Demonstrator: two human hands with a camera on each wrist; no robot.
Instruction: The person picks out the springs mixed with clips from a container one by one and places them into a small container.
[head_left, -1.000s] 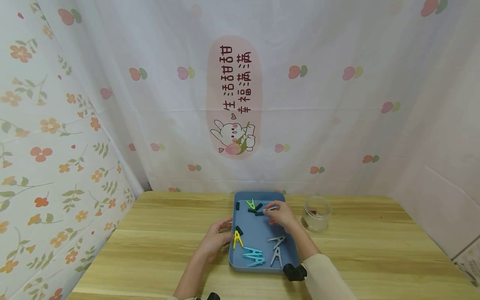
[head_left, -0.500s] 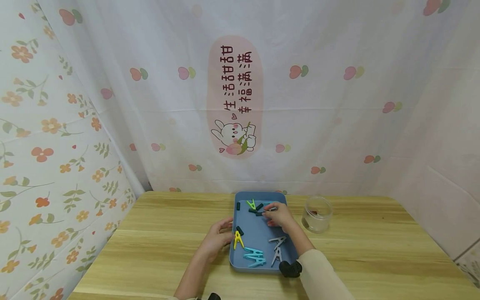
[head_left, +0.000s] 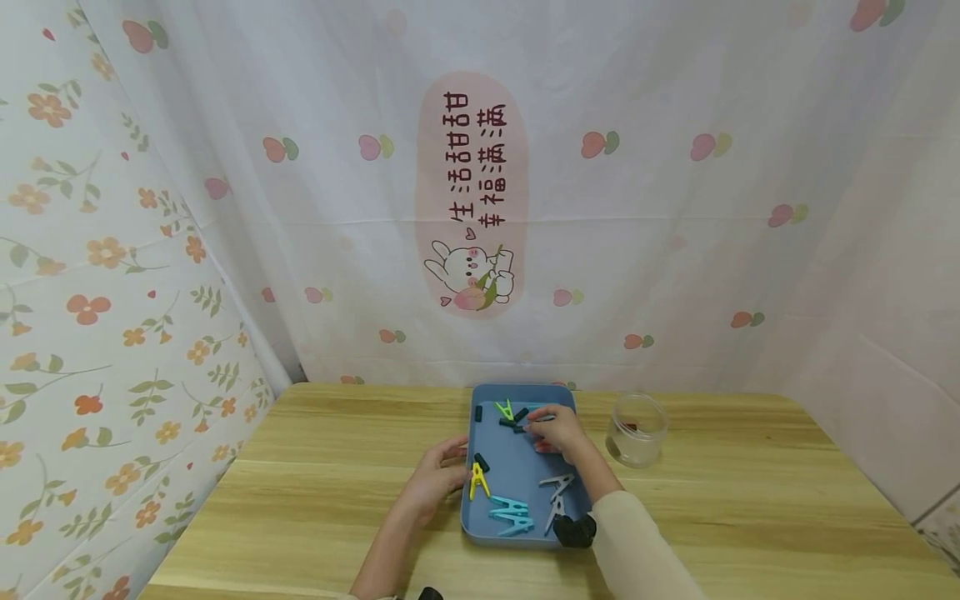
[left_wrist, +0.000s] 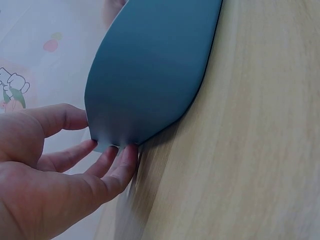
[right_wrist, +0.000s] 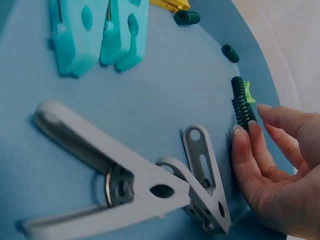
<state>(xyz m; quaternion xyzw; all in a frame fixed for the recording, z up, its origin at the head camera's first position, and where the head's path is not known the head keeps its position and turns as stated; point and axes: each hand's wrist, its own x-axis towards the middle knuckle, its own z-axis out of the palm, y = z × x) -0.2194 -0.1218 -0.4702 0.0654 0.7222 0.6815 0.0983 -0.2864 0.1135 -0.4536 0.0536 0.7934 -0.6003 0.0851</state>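
Note:
A blue tray [head_left: 519, 468] holds plastic clothespins and dark green coiled springs. At its far end my right hand [head_left: 557, 432] reaches in. In the right wrist view, fingertips lie right at the near end of a green spring [right_wrist: 243, 106], with the thumb apart from the fingers. A lime green clothespin [head_left: 506, 410] lies just beyond the springs. My left hand [left_wrist: 75, 180] is at the tray's left side, its thumb and fingertips touching the outer wall [left_wrist: 150, 75]. Beside that wall, inside, lie a yellow clothespin [head_left: 478, 481] and another green spring [head_left: 481, 462].
Two turquoise clothespins [head_left: 510, 514] and two grey clothespins [right_wrist: 145, 185] lie in the tray's near half. A clear round jar [head_left: 637, 442] with small brownish contents stands right of the tray on the wooden table [head_left: 352, 450]. A printed curtain [head_left: 660, 250] hangs behind.
My right hand has shifted slightly, and the fingers now cover more of the nearest green spring. My left hand keeps its place at the tray wall. The whole head view has drifted slightly.

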